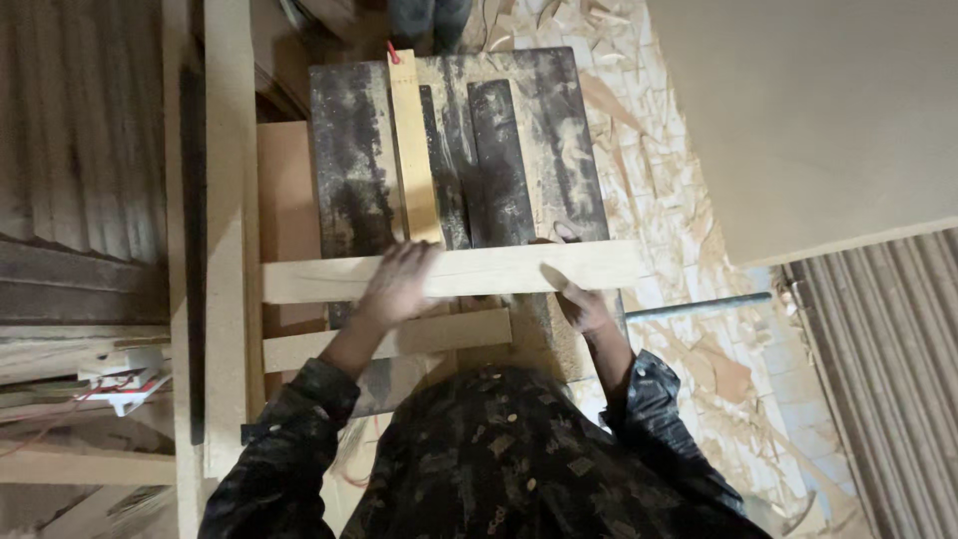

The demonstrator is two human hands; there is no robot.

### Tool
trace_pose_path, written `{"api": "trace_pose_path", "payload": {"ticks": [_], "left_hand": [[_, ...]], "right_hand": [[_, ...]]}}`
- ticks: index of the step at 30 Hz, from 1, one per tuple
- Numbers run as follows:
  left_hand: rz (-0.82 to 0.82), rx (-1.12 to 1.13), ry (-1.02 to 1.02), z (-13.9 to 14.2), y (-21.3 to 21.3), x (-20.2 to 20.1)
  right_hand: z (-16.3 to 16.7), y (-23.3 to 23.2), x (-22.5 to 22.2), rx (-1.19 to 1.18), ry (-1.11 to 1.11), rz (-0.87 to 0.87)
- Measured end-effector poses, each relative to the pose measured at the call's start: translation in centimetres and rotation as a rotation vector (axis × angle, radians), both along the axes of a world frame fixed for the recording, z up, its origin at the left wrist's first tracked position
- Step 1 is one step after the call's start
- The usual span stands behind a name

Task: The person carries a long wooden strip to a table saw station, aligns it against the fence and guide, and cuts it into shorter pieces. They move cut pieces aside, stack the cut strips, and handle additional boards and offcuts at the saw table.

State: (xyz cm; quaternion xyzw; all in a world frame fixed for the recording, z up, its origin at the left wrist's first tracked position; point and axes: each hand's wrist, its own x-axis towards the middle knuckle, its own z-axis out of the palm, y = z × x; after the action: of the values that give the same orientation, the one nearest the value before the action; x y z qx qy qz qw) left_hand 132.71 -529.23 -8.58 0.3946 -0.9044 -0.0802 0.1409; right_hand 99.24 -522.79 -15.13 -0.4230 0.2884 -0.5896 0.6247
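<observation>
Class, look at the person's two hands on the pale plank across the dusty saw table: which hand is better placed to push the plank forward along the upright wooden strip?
Probably the left hand: it lies flat on the plank, just below the strip. The right hand only grips the near edge.

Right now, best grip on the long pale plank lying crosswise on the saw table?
Probably by its two long edges near each end, from above. The plank lies flat across the dusty table, both ends overhanging. The left hand presses flat on it; the right hand grips the near edge.
</observation>
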Motion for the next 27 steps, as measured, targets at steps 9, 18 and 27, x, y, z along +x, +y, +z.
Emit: {"api": "trace_pose_path", "payload": {"ticks": [9, 18, 27], "left_hand": [[0.131, 0.008, -0.280, -5.7, -0.3, 8.0], [0.143, 0.228, -0.308, -5.3, -2.2, 6.4], [0.130, 0.170, -0.326, -7.7, -4.0, 6.9]], "right_hand": [[-3.5, -1.5, 0.6, 0.068, 1.504, -0.041], [-4.5, -7.7, 3.0, -0.455, 1.862, 0.032], [-5.2, -9.8, 2.3, -0.315, 1.968, 0.196]]}}
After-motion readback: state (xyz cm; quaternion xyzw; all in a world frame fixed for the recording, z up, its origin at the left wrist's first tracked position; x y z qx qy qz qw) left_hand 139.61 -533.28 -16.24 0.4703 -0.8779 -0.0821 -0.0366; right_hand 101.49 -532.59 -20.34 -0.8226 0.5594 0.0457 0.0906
